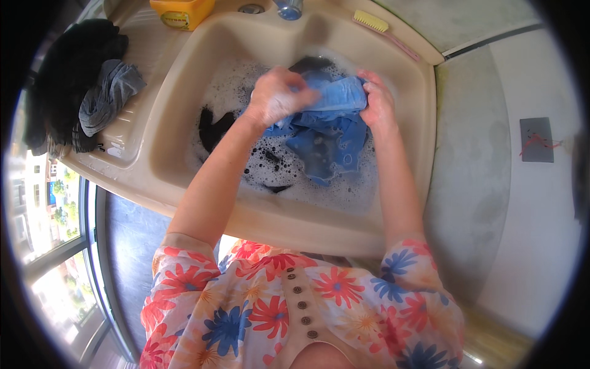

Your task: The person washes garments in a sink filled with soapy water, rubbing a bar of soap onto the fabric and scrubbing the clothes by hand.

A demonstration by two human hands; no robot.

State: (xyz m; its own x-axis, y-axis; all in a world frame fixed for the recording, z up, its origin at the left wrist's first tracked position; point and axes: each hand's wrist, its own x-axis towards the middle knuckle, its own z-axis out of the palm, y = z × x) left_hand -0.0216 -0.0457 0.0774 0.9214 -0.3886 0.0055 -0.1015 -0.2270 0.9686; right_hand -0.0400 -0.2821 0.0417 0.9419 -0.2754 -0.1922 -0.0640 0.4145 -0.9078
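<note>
A blue wet garment (339,138) lies partly in soapy water in the beige sink (175,92), with a folded part raised between my hands. My right hand (377,98) grips the right end of that fold, fingers behind it and thumb on its edge. My left hand (282,96), blurred and with suds on its wrist, is at the fold's left end; whether its fingers close on the cloth cannot be made out. Black cloth (215,128) floats left of my left forearm, and more dark cloth (313,63) shows behind the blue garment.
A scrubbing brush (371,21) with yellow bristles and a pink handle rests on the sink's back right rim. Black clothes (69,69) and a twisted grey cloth (108,94) lie on the left drainboard. A yellow-orange container (182,13) stands behind, near the tap (289,9).
</note>
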